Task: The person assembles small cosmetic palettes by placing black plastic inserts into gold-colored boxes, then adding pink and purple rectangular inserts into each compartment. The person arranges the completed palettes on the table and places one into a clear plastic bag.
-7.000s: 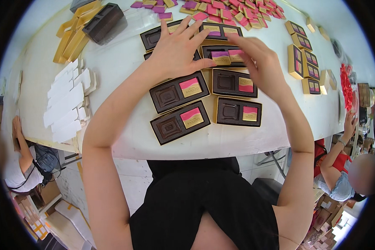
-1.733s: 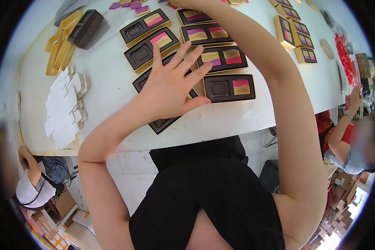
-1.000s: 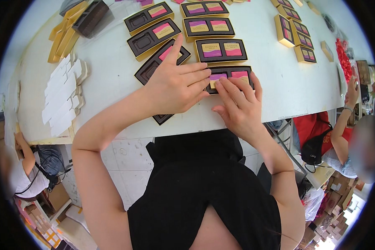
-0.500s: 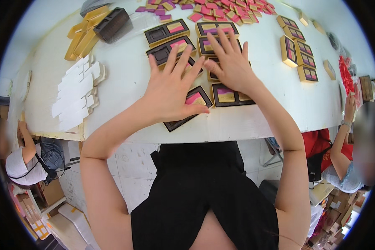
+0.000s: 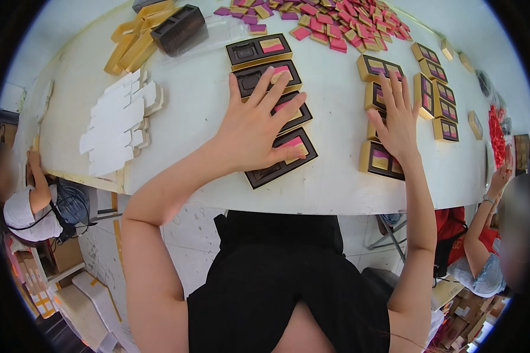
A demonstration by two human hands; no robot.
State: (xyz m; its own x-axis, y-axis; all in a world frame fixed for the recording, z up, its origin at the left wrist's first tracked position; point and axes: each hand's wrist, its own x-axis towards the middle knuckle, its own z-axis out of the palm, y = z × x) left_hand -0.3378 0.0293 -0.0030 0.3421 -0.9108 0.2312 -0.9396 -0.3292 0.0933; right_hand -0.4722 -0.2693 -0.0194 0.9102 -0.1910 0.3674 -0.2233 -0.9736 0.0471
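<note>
My left hand (image 5: 247, 130) lies with fingers spread over a column of small gold boxes (image 5: 241, 52) with dark brown trays. Each tray that shows has one bare compartment and one holding a flat pink-and-gold wrapped piece (image 5: 271, 46). The lowest box (image 5: 287, 165) sits tilted under my left thumb. Farther right, my right hand (image 5: 398, 130) spreads its fingers over a second column of gold boxes (image 5: 371, 66). Purple-and-gold pieces fill the compartments visible there; my hand and fingers hide part of these boxes.
Loose pink and purple pieces (image 5: 341, 23) are heaped at the far side. Back left are gold sleeves (image 5: 138, 35) and stacked dark trays (image 5: 179, 29); white folded cartons (image 5: 115, 126) lie nearer. Filled boxes (image 5: 444, 91) stand at right. Other people sit at both sides.
My right hand has moved right, and its column of boxes has shifted with it, leaving a wide gap between the two columns. My left hand stays over the left column.
</note>
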